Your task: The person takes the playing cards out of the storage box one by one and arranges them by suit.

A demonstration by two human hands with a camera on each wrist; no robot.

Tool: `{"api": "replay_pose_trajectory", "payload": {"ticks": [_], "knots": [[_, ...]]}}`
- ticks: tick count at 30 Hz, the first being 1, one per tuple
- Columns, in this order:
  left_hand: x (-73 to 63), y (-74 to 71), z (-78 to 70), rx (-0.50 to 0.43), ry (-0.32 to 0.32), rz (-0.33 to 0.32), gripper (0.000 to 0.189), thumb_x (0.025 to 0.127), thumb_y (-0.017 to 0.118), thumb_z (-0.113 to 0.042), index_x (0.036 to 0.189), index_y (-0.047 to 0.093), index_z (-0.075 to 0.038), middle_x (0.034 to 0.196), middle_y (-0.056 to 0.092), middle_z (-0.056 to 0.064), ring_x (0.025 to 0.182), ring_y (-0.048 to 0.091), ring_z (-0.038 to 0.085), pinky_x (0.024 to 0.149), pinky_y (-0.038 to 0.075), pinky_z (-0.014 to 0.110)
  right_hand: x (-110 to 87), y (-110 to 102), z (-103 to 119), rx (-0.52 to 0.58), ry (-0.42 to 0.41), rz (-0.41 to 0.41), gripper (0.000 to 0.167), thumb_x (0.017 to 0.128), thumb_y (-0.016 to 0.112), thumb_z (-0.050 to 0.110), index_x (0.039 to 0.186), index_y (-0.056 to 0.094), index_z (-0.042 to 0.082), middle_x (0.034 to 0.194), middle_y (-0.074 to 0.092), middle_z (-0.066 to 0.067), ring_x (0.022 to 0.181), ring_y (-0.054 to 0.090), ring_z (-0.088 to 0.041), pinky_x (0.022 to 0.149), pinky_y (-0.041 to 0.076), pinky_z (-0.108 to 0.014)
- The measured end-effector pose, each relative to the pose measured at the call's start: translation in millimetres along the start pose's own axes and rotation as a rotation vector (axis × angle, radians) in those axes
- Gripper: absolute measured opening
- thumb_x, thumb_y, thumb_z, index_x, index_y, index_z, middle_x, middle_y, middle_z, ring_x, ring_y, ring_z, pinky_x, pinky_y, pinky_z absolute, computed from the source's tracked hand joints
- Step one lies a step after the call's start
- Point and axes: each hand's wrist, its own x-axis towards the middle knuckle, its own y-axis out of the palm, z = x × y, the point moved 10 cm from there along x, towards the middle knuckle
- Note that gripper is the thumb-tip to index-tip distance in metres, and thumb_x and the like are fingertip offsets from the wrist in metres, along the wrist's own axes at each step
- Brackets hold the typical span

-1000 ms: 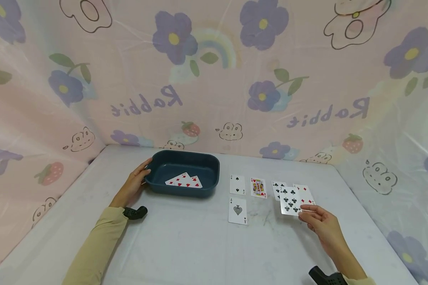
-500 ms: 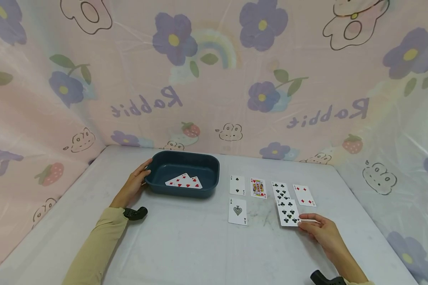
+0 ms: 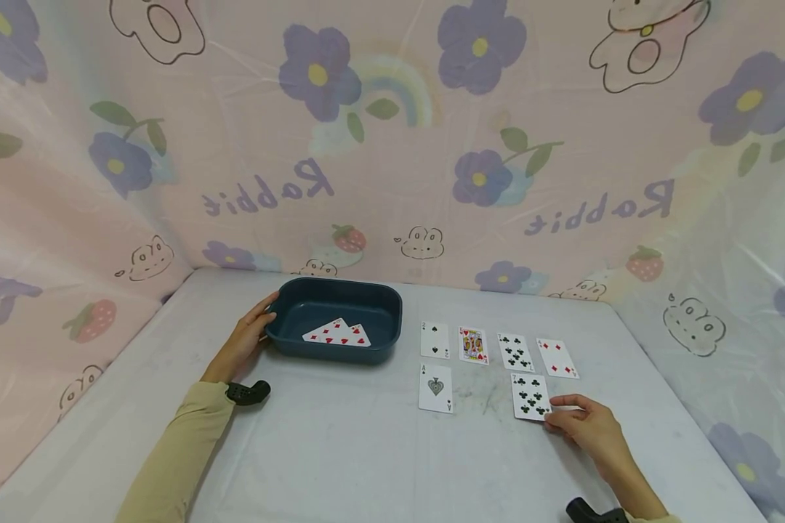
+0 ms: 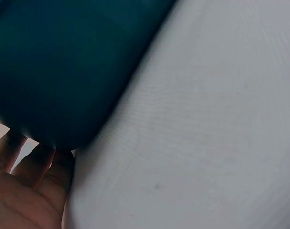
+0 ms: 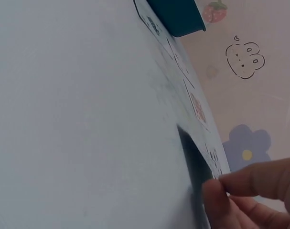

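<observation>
My right hand (image 3: 587, 430) pinches a clubs playing card (image 3: 530, 396) by its lower right corner, between thumb and fingertips. In the right wrist view the card's dark underside (image 5: 195, 157) slants close over the white table. Just behind it, a second clubs card (image 3: 514, 352) lies face up, beside a diamonds card (image 3: 558, 359). My left hand (image 3: 243, 338) grips the left end of a dark teal tub (image 3: 336, 352), fingers against its wall in the left wrist view. Inside the tub lie a diamonds card (image 3: 328, 331) and a hearts card (image 3: 360, 335), overlapping.
Left of the clubs cards, a two of spades (image 3: 435, 341) and a king of hearts (image 3: 474, 345) continue the back row. The ace of spades (image 3: 435, 388) lies in front of the two. A patterned pink curtain (image 3: 379, 160) stands behind the table (image 3: 340, 443).
My right hand has brought the clubs card down and toward me, from over the back row to a spot in front of it. My left hand and the tub have stayed put.
</observation>
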Motion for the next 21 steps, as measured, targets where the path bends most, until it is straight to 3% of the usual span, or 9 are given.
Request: {"api": "replay_pose_trajectory", "payload": {"ticks": [10,21], "knots": [[-1.2,-0.8,1.0,0.006,-0.011,-0.004,0.053,0.107,0.034,-0.018,0.157,0.018,-0.018,0.161,0.001,0.009,0.144,0.008,0.035,0.110,0.016,0.056,1.0,-5,3,-0.182,-0.045,-0.023,0.039,0.082,0.075,0.021,0.112,0.065,-0.003,0.081,0.071,-0.002,0.071,0.061,-0.011,0.057,0.043,-0.028],[-0.7,0.8,-0.6,-0.020,-0.006,0.013,0.053,0.107,0.035,-0.018,0.157,0.017,-0.018,0.161,-0.001,0.010,0.143,0.008,0.037,0.110,0.015,0.057,-0.4,-12,10,-0.214,-0.055,-0.036,0.040,0.084,0.074,0.025,0.112,0.066,-0.003,0.082,0.071,-0.001,0.074,0.059,-0.013,0.059,0.042,-0.029]]}}
